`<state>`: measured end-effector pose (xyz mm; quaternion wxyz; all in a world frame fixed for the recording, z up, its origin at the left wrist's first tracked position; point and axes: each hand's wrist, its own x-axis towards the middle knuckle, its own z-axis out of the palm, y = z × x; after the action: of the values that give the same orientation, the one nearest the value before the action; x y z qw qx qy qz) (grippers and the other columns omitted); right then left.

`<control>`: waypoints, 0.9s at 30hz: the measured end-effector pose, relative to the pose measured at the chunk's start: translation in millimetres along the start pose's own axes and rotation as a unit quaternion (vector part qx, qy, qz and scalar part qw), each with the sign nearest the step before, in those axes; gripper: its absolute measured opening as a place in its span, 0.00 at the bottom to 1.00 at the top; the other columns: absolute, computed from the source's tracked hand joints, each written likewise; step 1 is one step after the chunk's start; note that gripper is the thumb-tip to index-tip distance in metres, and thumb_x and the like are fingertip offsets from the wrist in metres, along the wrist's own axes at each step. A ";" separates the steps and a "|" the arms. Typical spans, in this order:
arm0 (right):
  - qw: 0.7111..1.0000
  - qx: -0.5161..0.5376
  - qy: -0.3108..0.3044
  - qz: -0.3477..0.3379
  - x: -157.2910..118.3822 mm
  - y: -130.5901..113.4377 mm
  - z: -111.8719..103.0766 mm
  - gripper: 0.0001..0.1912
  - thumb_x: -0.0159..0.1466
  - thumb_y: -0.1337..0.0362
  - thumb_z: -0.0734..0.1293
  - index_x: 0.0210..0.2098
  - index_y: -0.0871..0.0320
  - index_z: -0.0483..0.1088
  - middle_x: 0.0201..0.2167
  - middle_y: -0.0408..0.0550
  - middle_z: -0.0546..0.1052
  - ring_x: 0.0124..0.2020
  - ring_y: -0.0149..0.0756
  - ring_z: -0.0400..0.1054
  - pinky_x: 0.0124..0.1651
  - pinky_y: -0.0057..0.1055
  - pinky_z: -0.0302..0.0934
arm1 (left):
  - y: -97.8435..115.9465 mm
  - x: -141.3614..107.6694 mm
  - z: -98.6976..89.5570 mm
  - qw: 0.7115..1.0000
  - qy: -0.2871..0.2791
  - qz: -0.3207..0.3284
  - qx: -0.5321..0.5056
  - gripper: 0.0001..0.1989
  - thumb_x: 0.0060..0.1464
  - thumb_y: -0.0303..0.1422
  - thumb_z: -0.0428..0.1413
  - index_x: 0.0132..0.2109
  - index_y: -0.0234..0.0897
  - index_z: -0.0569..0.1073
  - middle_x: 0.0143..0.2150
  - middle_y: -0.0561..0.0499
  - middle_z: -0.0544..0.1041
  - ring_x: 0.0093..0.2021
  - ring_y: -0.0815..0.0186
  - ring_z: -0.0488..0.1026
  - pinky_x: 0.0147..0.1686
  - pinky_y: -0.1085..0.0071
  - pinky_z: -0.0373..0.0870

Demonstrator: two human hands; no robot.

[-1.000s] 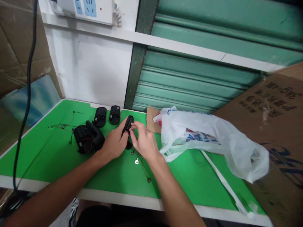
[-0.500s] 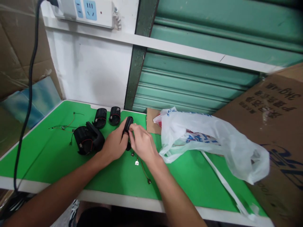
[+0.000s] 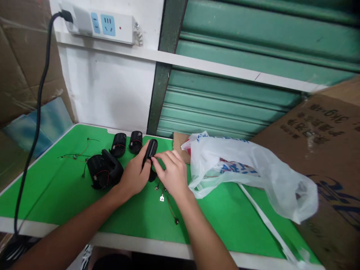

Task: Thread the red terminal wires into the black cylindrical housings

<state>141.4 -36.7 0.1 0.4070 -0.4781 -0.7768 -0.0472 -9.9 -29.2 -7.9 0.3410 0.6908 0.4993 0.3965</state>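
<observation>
A black plastic part (image 3: 152,149) is gripped in my left hand (image 3: 136,173), above the green table top (image 3: 132,221). My right hand (image 3: 172,172) pinches at the lower edge of that part with thumb and index finger; whatever is between the fingertips is too small to make out. Small wired components (image 3: 162,198) lie on the green surface just below my hands. To the left sit two black cylindrical housings (image 3: 118,144) with red wires, and a larger black housing (image 3: 101,170) with a curved black piece against it.
A white plastic bag (image 3: 239,161) lies on the right, with a white strip trailing from it. A large cardboard box (image 3: 323,150) leans at the right edge. Thin wires (image 3: 75,156) lie at the left. A black cable (image 3: 39,93) hangs from the power strip (image 3: 118,28).
The view has shifted slightly, so the scene sits lower. My right hand's fingers have spread and drawn back a little at the black part, which my left hand still holds.
</observation>
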 end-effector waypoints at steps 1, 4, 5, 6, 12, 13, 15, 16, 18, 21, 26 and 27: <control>1.000 -0.004 -0.007 -0.007 0.1 0.9 -0.2 0.07 0.72 0.64 0.65 0.38 0.56 0.75 0.34 0.49 0.79 0.38 0.41 0.68 0.43 0.39 0.64 | 0.2 0.3 -0.1 1.000 0.001 0.003 -0.003 0.32 0.65 0.32 0.44 0.74 0.36 0.55 0.63 0.40 0.75 0.61 0.54 0.73 0.64 0.55 0.66; 0.999 -0.003 -0.022 -0.028 0.4 3.3 -0.9 0.08 0.72 0.65 0.64 0.38 0.57 0.75 0.34 0.49 0.79 0.38 0.41 0.68 0.42 0.38 0.64 | 0.3 0.9 -0.3 1.000 0.002 0.009 -0.014 0.31 0.65 0.32 0.44 0.73 0.34 0.56 0.63 0.40 0.74 0.62 0.55 0.73 0.65 0.55 0.64; 0.999 -0.003 -0.022 -0.033 0.5 3.8 -1.2 0.08 0.72 0.65 0.64 0.38 0.58 0.75 0.34 0.49 0.79 0.37 0.41 0.68 0.42 0.38 0.64 | 0.1 1.1 -0.4 1.000 0.001 0.008 -0.017 0.31 0.64 0.32 0.44 0.73 0.34 0.56 0.63 0.40 0.74 0.61 0.55 0.73 0.65 0.55 0.65; 0.999 -0.003 -0.023 -0.035 0.7 4.1 -1.4 0.07 0.72 0.65 0.65 0.38 0.58 0.75 0.34 0.49 0.79 0.37 0.41 0.68 0.41 0.38 0.63 | -0.1 1.2 -0.4 1.000 0.000 0.008 -0.018 0.31 0.64 0.32 0.44 0.73 0.34 0.56 0.63 0.40 0.74 0.61 0.55 0.74 0.65 0.55 0.65; 0.997 -0.052 -0.022 -0.052 -0.8 2.4 -1.2 0.09 0.72 0.66 0.64 0.36 0.57 0.74 0.31 0.48 0.78 0.35 0.41 0.67 0.38 0.39 0.60 | -2.2 -0.2 0.6 1.000 -0.015 0.008 0.007 0.32 0.65 0.32 0.44 0.74 0.37 0.55 0.65 0.40 0.73 0.61 0.54 0.74 0.62 0.57 0.69; 0.996 -0.061 -0.022 -0.055 -1.3 2.3 -0.9 0.09 0.71 0.67 0.64 0.35 0.57 0.74 0.30 0.48 0.77 0.34 0.41 0.67 0.38 0.39 0.59 | -2.8 -0.6 1.2 1.000 -0.016 0.010 0.014 0.32 0.65 0.32 0.44 0.74 0.37 0.54 0.65 0.40 0.73 0.61 0.54 0.74 0.61 0.57 0.69; 0.996 -0.068 -0.027 -0.057 -1.8 3.0 -0.4 0.10 0.71 0.67 0.63 0.34 0.57 0.74 0.29 0.48 0.77 0.34 0.41 0.67 0.37 0.39 0.59 | -4.0 -1.3 2.4 0.999 -0.016 0.016 0.027 0.32 0.65 0.32 0.44 0.74 0.36 0.54 0.66 0.39 0.71 0.62 0.54 0.73 0.61 0.56 0.69; 0.996 -0.064 -0.032 -0.057 -1.8 3.8 -0.3 0.11 0.72 0.67 0.63 0.33 0.57 0.73 0.29 0.48 0.76 0.34 0.41 0.67 0.38 0.38 0.59 | -4.5 -1.4 2.8 0.999 -0.015 0.018 0.030 0.32 0.65 0.32 0.44 0.74 0.36 0.54 0.66 0.39 0.71 0.62 0.53 0.73 0.61 0.56 0.69; 0.997 -0.046 -0.039 -0.053 -1.0 5.5 -0.3 0.11 0.72 0.66 0.63 0.33 0.56 0.73 0.29 0.48 0.77 0.33 0.40 0.67 0.38 0.37 0.60 | -4.9 -1.2 3.2 0.999 -0.016 0.021 0.029 0.32 0.65 0.32 0.44 0.74 0.36 0.54 0.66 0.39 0.71 0.63 0.53 0.72 0.62 0.56 0.68; 0.999 -0.003 -0.027 -0.029 0.8 6.6 -0.4 0.10 0.71 0.66 0.64 0.33 0.56 0.74 0.29 0.47 0.77 0.34 0.39 0.68 0.39 0.37 0.62 | -4.4 0.1 2.6 1.000 -0.016 0.021 0.008 0.32 0.65 0.32 0.44 0.74 0.35 0.55 0.64 0.39 0.74 0.65 0.54 0.71 0.65 0.55 0.65; 0.996 0.079 0.030 0.025 1.3 2.9 3.9 0.03 0.67 0.68 0.69 0.37 0.56 0.76 0.32 0.46 0.80 0.35 0.39 0.70 0.41 0.36 0.65 | -3.2 1.7 1.6 0.999 -0.006 0.019 -0.025 0.31 0.65 0.32 0.44 0.74 0.34 0.56 0.66 0.41 0.72 0.65 0.56 0.70 0.68 0.56 0.62; 0.995 0.087 0.037 0.029 0.9 2.2 5.6 0.03 0.67 0.69 0.69 0.36 0.56 0.76 0.32 0.46 0.80 0.35 0.39 0.71 0.40 0.35 0.65 | -3.1 1.8 1.5 0.999 -0.006 0.018 -0.028 0.31 0.65 0.32 0.43 0.74 0.34 0.55 0.66 0.41 0.71 0.65 0.56 0.70 0.68 0.56 0.62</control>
<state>139.7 -32.3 -3.6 0.4766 -0.4613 -0.7482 0.0151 -9.5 -26.8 -11.0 0.3560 0.6920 0.4734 0.4126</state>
